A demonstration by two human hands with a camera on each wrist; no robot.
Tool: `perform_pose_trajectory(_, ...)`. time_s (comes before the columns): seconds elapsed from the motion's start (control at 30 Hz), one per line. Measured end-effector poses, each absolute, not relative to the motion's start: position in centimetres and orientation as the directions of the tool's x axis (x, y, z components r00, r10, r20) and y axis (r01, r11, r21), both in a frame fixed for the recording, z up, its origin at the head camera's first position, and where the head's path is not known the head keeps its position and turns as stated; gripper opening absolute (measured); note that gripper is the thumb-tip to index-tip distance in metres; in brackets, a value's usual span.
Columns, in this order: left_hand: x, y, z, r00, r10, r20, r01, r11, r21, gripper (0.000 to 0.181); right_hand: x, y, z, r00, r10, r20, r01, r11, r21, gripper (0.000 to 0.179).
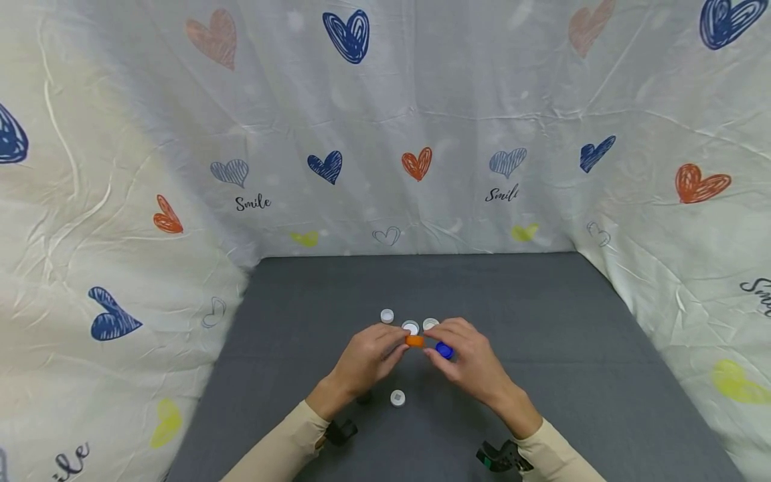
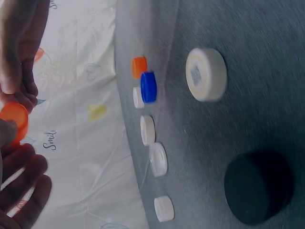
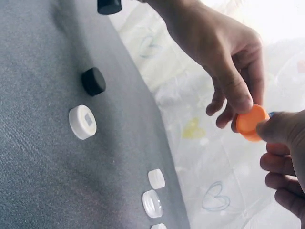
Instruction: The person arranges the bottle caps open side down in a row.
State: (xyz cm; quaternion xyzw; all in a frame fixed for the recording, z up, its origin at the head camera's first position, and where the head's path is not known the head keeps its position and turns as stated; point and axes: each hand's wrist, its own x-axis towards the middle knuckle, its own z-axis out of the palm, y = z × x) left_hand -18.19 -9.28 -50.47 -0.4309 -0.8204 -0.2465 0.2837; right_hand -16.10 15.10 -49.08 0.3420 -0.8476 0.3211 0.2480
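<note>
An orange bottle cap (image 1: pixel 415 341) is raised between the two hands. My left hand (image 1: pixel 366 357) pinches it, with the thumb on its face in the left wrist view. The right hand (image 1: pixel 472 358) grips the cap's other side, its thumb across the edge of the orange cap (image 3: pixel 250 123) in the right wrist view. Close to the right hand lies a blue cap (image 1: pixel 444 350) on the table. A second orange cap (image 2: pixel 139 67) stands beyond the blue one in the left wrist view; the right hand hides it in the head view.
Behind the hands lie several white caps (image 1: pixel 387 315) in a loose row. Nearer lies a white cap (image 1: pixel 397 398) with a square mark, and beside it a black cap (image 2: pixel 257 187), mostly hidden from the head camera. A heart-printed curtain (image 1: pixel 373 134) surrounds the grey tabletop (image 1: pixel 313 294).
</note>
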Motion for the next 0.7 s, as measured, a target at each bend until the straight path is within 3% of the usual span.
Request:
perform_pose_trajectory(0.4,-17.98,-8.77,-50.63,-0.731,0.464,0.5,0.678,0.414,0.607,0.018,-16.2,15.02,-49.3,-0.59,-0.451,0.67,-0.782,0.527,-0.333,0.044)
perform_pose_trajectory(0.53,-17.88,-8.71,-50.56,-0.784,0.452,0.426,0.6,0.375,0.706,0.015,-16.24,14.8,-49.52,-0.568,-0.453,0.687,-0.798,0.507,-0.325,0.044)
perform_pose_trajectory(0.7,-17.81,-8.66,-50.53,-0.802,0.463,0.377,0.559,0.359,0.748,0.015,-16.2,14.66,-49.76,-0.57,-0.452,0.686,-0.795,0.514,-0.322,0.042)
